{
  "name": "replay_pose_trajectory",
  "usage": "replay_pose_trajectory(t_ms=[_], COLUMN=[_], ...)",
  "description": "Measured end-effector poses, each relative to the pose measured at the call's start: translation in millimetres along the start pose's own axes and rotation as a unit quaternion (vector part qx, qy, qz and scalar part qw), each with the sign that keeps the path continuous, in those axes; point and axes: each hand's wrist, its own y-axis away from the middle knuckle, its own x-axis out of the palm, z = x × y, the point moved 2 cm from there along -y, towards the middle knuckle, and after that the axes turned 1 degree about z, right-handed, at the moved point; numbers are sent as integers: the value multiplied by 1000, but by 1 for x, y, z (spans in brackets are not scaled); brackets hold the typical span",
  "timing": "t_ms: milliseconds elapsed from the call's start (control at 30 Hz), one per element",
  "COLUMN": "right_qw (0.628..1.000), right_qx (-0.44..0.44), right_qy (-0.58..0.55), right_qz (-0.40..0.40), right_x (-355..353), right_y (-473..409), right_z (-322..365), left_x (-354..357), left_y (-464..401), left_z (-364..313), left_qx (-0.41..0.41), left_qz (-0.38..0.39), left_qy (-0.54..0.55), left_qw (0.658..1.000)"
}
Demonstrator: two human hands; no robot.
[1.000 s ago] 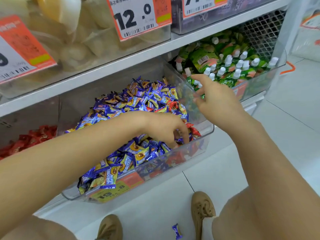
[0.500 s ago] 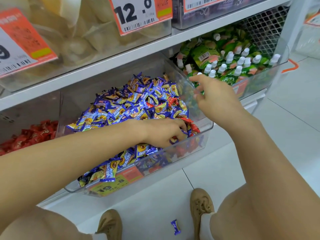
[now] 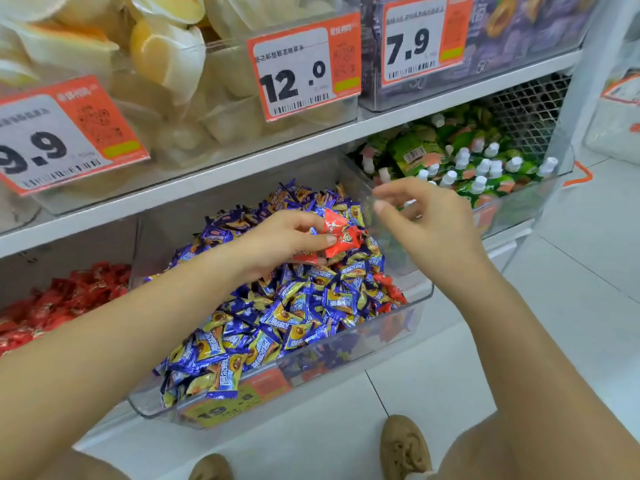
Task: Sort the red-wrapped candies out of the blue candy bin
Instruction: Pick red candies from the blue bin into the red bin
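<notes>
A clear plastic bin [image 3: 420, 301] on the lower shelf is heaped with blue-and-yellow wrapped candies [image 3: 294, 317]. My left hand [image 3: 280, 242] hovers over the heap and grips several red-wrapped candies [image 3: 337, 233] in its curled fingers. A few more red candies [image 3: 391, 289] lie at the bin's right front corner. My right hand [image 3: 426, 220] hangs just right of the held candies, above the bin's right wall, fingers loosely spread and holding nothing.
A bin of red candies [image 3: 65, 303] sits to the left. Green spouted pouches [image 3: 464, 161] fill the bin to the right. Price tags [image 3: 304, 65] and bagged goods line the shelf above. My shoes [image 3: 403, 445] stand on the white floor tiles below.
My left hand has lifted out of the front right of the heap, gripping red candies, and moved up and back. My right hand stayed near the bin's right wall.
</notes>
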Motion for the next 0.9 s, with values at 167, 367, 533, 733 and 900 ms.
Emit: replay_pose_trajectory(t_ms=[167,367,533,733,900], right_qw=[969,946,965,982,989], right_qx=[114,169,144,167,139], right_qy=[-117,-232,-212,-84,-5], right_qz=[183,152,59,2,54], right_x=[36,43,20,0,-1], right_y=[6,0,-9,-16,-13], right_z=[5,9,4,-13,-12], left_x=[2,1,-17,2,32], left_y=[13,18,14,-19,-59], left_z=[-10,-16,-12,-19,-13], left_qx=[14,-6,10,101,77], left_qz=[9,48,-83,-106,-116], left_qy=[64,30,-196,-429,-601], left_qw=[998,998,977,891,787])
